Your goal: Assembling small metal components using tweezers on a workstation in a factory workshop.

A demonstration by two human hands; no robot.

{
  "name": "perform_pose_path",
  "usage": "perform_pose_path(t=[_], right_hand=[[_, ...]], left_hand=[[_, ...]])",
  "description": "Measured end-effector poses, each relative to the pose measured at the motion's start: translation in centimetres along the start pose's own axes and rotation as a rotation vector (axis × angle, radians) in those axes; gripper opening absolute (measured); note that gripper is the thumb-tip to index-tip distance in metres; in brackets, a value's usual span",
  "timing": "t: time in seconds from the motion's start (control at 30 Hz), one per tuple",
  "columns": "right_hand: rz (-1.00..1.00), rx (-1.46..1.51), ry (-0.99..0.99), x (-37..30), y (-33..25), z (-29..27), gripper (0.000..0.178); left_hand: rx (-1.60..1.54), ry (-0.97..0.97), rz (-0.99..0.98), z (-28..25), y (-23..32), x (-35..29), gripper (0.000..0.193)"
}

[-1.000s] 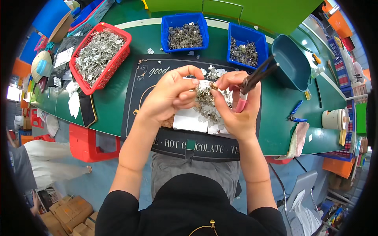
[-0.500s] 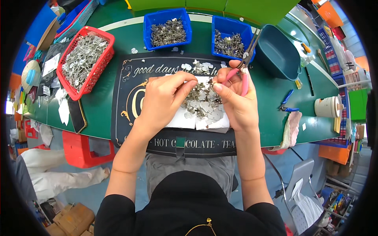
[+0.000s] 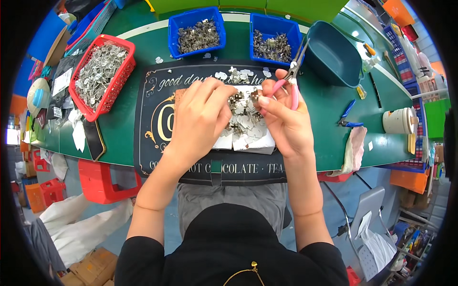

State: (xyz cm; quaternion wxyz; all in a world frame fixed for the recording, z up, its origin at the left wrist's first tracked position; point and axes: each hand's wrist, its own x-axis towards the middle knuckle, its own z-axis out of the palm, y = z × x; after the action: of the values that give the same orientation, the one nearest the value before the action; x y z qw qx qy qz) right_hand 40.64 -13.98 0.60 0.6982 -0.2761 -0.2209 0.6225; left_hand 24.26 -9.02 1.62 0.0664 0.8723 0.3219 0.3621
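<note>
My right hand (image 3: 288,117) is wrapped round pliers (image 3: 292,74) with pink handles, their long dark jaws pointing up and away. Between its thumb and forefinger is a small shiny metal piece (image 3: 256,98). My left hand (image 3: 200,112) is beside it, back upward, fingers curled; the fingertips are hidden, so whatever they hold cannot be made out. Under and between the hands lies a heap of small flat white-and-metal pieces (image 3: 245,125) on a white box-like block (image 3: 260,144). More pale pieces (image 3: 234,75) lie on the black mat (image 3: 157,128) just beyond.
Two blue bins (image 3: 197,53) of small metal parts stand at the back. A red basket (image 3: 107,97) of metal pieces is on the left, near a phone (image 3: 94,140). To the right are a dark teal tub (image 3: 334,55), blue-handled cutters (image 3: 350,114), a cloth (image 3: 354,150) and a white roll (image 3: 398,121).
My left hand has turned more palm-down, its thumb drawn back from the forefinger's tip. My right hand keeps the pliers, shifted slightly. The whole view has moved a little.
</note>
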Motion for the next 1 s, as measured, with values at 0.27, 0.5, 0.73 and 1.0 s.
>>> perform_pose_path(t=[0.27,0.5,0.73,1.0], right_hand=[[-0.065,-0.105,-0.114,-0.5,0.0,0.1,0.053],[-0.084,-0.05,-0.181,-0.5,0.1,0.2,0.049],[-0.191,-0.367,-0.052,-1.0,0.6,0.4,0.035],[-0.284,-0.546,-0.036,-0.4,0.1,0.4,0.034]], left_hand=[[-0.173,-0.02,0.13,0.0,0.7,1.0,0.015],[-0.372,-0.092,-0.043,0.2,1.2,0.6,0.013],[0.043,0.08,0.192,0.7,0.7,0.6,0.014],[-0.178,-0.059,0.072,-0.3,-0.1,-0.1,0.015]])
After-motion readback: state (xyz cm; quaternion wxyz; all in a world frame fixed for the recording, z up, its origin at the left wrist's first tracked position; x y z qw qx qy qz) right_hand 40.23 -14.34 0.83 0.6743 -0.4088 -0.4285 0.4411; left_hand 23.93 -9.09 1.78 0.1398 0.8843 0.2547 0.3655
